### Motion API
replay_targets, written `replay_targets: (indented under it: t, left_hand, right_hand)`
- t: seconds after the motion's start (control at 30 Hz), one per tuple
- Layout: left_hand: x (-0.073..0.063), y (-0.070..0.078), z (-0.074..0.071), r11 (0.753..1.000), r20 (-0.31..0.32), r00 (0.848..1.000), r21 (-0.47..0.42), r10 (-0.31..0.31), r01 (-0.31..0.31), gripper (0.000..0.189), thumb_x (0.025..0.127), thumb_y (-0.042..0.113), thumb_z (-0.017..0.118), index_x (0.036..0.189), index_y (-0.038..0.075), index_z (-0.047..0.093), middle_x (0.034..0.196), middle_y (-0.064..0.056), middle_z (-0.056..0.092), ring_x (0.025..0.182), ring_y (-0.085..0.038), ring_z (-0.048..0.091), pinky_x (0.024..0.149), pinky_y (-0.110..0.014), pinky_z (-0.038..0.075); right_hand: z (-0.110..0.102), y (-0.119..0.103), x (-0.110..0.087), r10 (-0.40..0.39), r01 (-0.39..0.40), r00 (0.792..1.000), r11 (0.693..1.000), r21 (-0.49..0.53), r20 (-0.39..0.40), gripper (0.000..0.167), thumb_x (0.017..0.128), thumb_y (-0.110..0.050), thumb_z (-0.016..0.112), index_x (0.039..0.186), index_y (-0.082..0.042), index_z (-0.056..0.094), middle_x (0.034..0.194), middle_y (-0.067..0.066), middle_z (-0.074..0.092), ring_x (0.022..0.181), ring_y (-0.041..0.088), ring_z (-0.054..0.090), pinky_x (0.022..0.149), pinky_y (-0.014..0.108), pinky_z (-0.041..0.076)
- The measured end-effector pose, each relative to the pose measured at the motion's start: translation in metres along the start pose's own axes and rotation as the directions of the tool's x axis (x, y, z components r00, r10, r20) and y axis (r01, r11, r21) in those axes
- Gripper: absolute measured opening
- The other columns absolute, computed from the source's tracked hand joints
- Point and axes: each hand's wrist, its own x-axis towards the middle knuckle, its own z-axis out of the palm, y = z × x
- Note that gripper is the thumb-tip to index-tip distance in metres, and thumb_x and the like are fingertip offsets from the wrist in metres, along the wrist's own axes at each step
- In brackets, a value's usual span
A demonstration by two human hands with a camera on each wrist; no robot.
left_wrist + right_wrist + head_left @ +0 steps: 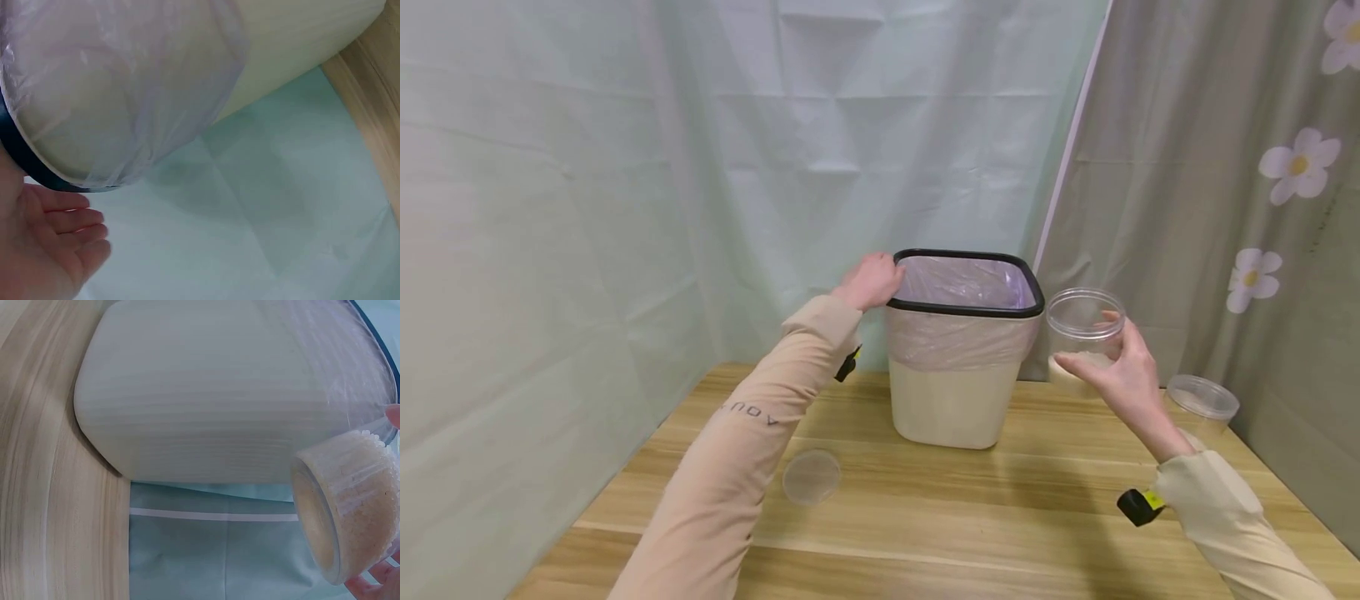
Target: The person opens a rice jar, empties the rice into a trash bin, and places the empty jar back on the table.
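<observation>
A cream trash can [951, 408] with a black rim [970, 311] and a thin translucent liner [955, 342] stands on the table. At its left rim my left hand [872, 282] holds on, fingers outside in the left wrist view and thumb hidden. To the right of the can, my right hand [1123, 375] grips a clear round jar [1084, 321] raised above the tabletop, thumb on the near side. Its mouth is uncovered. Small whitish grains [369, 512] fill its lower part, seen close in the right wrist view.
On the wooden table [925, 533], a clear round lid [811, 477] lies at left, beside my left sleeve. Another clear round container [1202, 398] stands at the right, behind my right forearm. Pale curtains [850, 167] hang behind and at both sides.
</observation>
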Motion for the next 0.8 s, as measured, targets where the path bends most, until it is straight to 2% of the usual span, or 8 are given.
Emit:
replay_targets:
  t: [0.13, 0.27, 0.37, 0.43, 0.53, 0.6, 0.7, 0.8]
  left_hand:
    - [0.012, -0.002, 0.005, 0.999, 0.102, 0.994, -0.009, -0.043, 0.045, 0.035, 0.096, 0.011, 0.028, 0.094, -0.004, 0.059, 0.102, -0.022, 0.057, 0.093, -0.033, 0.054, 0.08, -0.041, 0.042]
    - [0.061, -0.041, 0.06, 0.999, 0.03, 0.999, 0.049, 0.02, -0.021, 0.026, 0.086, 0.005, 0.032, 0.077, 0.004, 0.057, 0.088, -0.016, 0.058, 0.078, -0.029, 0.055, 0.068, -0.038, 0.045]
    - [0.083, -0.057, 0.082, 0.997, 0.007, 1.0, 0.081, 0.012, -0.012, 0.024, 0.084, 0.005, 0.035, 0.077, 0.005, 0.057, 0.088, -0.014, 0.058, 0.078, -0.028, 0.055, 0.068, -0.037, 0.045]
    - [0.067, -0.041, 0.061, 0.998, 0.055, 0.998, 0.059, -0.037, 0.034, 0.023, 0.087, 0.003, 0.035, 0.083, 0.002, 0.058, 0.094, -0.016, 0.058, 0.083, -0.03, 0.055, 0.072, -0.038, 0.045]
    - [0.024, -0.003, 0.014, 0.994, 0.125, 0.987, 0.024, -0.104, 0.102, 0.023, 0.09, 0.001, 0.036, 0.094, -0.005, 0.058, 0.104, -0.019, 0.057, 0.093, -0.032, 0.053, 0.079, -0.037, 0.043]
    - [0.004, 0.011, -0.005, 0.994, 0.121, 0.987, 0.001, -0.11, 0.111, 0.024, 0.09, -0.001, 0.035, 0.096, -0.007, 0.058, 0.105, -0.021, 0.057, 0.094, -0.032, 0.053, 0.079, -0.036, 0.043]
    - [-0.009, 0.019, -0.014, 0.995, 0.108, 0.989, 0.004, -0.103, 0.103, 0.024, 0.091, -0.001, 0.034, 0.1, -0.009, 0.056, 0.106, -0.022, 0.056, 0.096, -0.032, 0.052, 0.08, -0.036, 0.043]
    - [0.001, 0.011, -0.003, 0.994, 0.084, 0.991, 0.028, -0.104, 0.102, 0.024, 0.09, -0.001, 0.035, 0.099, -0.009, 0.056, 0.103, -0.021, 0.056, 0.094, -0.032, 0.053, 0.078, -0.036, 0.044]
  right_hand:
    - [0.0, 0.0, 0.0, -0.012, 0.012, 1.0, 1.0, 0.004, -0.002, 0.087, 0.068, -0.028, 0.08, 0.136, -0.004, 0.03, 0.119, 0.02, 0.043, 0.109, 0.044, 0.043, 0.085, 0.056, 0.034]
    - [-0.002, 0.0, 0.0, -0.022, 0.022, 1.0, 1.0, 0.004, -0.009, 0.086, 0.068, -0.026, 0.08, 0.135, -0.003, 0.031, 0.117, 0.02, 0.044, 0.108, 0.044, 0.044, 0.084, 0.055, 0.035]
    - [-0.003, -0.001, 0.0, -0.026, 0.026, 1.0, 1.0, -0.003, -0.01, 0.086, 0.069, -0.025, 0.08, 0.135, -0.003, 0.03, 0.117, 0.02, 0.044, 0.108, 0.044, 0.044, 0.084, 0.055, 0.035]
    - [-0.004, -0.001, 0.001, -0.023, 0.023, 1.0, 1.0, -0.009, -0.008, 0.087, 0.069, -0.026, 0.08, 0.136, -0.003, 0.03, 0.118, 0.02, 0.043, 0.108, 0.043, 0.044, 0.084, 0.055, 0.036]
    - [-0.006, -0.002, 0.001, -0.013, 0.013, 1.0, 1.0, -0.008, -0.012, 0.087, 0.068, -0.027, 0.081, 0.135, -0.004, 0.03, 0.117, 0.018, 0.044, 0.109, 0.042, 0.044, 0.084, 0.054, 0.036]
    - [-0.007, -0.003, 0.002, -0.002, 0.002, 1.0, 1.0, -0.007, -0.015, 0.088, 0.067, -0.029, 0.081, 0.135, -0.005, 0.03, 0.117, 0.016, 0.044, 0.11, 0.04, 0.044, 0.085, 0.053, 0.036]
    - [-0.01, -0.006, 0.004, 0.015, -0.015, 1.0, 1.0, -0.005, -0.012, 0.089, 0.067, -0.031, 0.081, 0.136, -0.007, 0.029, 0.117, 0.014, 0.044, 0.111, 0.039, 0.043, 0.084, 0.053, 0.035]
    - [-0.012, -0.009, 0.006, 0.008, -0.009, 1.0, 1.0, -0.02, -0.014, 0.09, 0.067, -0.032, 0.08, 0.137, -0.008, 0.029, 0.117, 0.014, 0.044, 0.11, 0.039, 0.043, 0.084, 0.053, 0.035]
